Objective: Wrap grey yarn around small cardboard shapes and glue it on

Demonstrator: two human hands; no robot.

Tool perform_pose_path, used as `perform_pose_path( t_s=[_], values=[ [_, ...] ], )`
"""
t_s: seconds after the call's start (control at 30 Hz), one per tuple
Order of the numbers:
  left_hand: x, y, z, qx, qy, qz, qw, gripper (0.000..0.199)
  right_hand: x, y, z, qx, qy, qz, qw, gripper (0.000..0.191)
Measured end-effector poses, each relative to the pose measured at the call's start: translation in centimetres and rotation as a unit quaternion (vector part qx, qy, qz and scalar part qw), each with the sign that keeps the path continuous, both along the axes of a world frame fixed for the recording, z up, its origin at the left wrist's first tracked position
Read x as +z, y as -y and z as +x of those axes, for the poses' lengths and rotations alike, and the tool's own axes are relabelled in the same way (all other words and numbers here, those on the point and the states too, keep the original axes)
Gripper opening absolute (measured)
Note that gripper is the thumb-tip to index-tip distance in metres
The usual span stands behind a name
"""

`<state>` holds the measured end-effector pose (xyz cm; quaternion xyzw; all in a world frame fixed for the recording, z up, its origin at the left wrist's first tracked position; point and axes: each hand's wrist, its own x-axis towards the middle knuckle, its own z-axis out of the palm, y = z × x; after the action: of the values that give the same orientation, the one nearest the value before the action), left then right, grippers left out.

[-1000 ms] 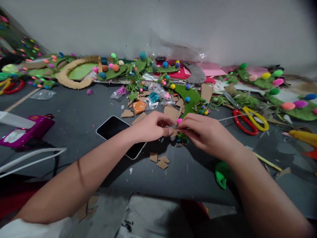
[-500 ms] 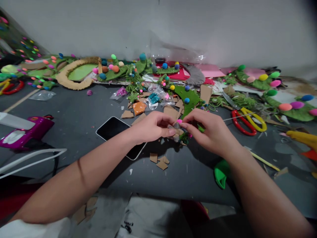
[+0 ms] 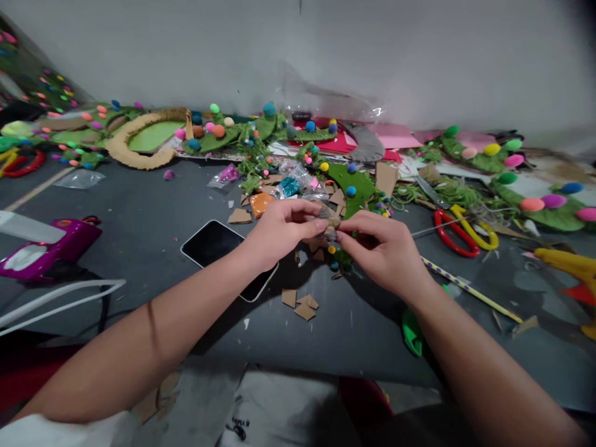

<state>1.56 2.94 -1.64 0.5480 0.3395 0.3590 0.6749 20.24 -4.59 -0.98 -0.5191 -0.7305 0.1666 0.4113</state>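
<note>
A small grey-brown piece [image 3: 331,223] is pinched between my two hands above the middle of the dark table. My left hand [image 3: 284,228] holds its left side with thumb and fingers. From the right, the thumb and fingertips of my right hand [image 3: 379,243] grip the same piece. Small pompoms and green bits lie just below and behind it, partly hidden by my hands. Under my left wrist rests a phone [image 3: 212,243] with a dark screen. Cardboard scraps [image 3: 305,310] lie on the table nearer to me.
Red and yellow scissors [image 3: 459,233], a dotted stick [image 3: 470,289] and a yellow glue gun [image 3: 565,264] lie on the right. A purple tool [image 3: 77,248] with a white cable is at left. Pompom-covered green wreaths and a tan ring [image 3: 125,143] line the wall.
The held piece is turned, and the pink pompom seen at my fingertips before no longer shows. Both hands have shifted slightly, my right one leftward. More of the dotted stick shows.
</note>
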Motion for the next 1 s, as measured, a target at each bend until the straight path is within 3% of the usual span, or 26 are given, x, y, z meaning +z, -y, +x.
perform_pose_path(
  t_s=[0.1,0.2,0.33,0.47,0.73,1.0],
  values=[
    [0.2,0.1,0.0,0.04,-0.04,0.027,0.998,0.032,0.0,0.0,0.2,0.011,0.039,0.01,0.999,0.011],
    [0.6,0.4,-0.1,0.039,-0.097,0.092,0.99,0.029,0.1,0.0,0.5,0.032,0.101,0.015,0.994,0.012],
    [0.7,0.6,0.0,-0.001,-0.162,0.183,0.97,0.021,0.1,0.2,0.7,0.058,0.205,-0.004,0.977,0.017],
    [0.5,0.4,-0.1,-0.063,-0.207,0.171,0.961,0.027,0.1,0.2,0.8,0.069,0.266,0.008,0.961,0.019],
    [0.9,0.1,-0.4,-0.155,-0.139,0.068,0.976,0.034,0.7,-0.2,1.8,0.084,0.179,0.021,0.98,0.009],
    [1.0,0.5,-0.5,-0.132,-0.056,0.114,0.983,0.037,1.7,0.1,1.6,0.005,0.075,0.001,0.997,0.007]
  ],
)
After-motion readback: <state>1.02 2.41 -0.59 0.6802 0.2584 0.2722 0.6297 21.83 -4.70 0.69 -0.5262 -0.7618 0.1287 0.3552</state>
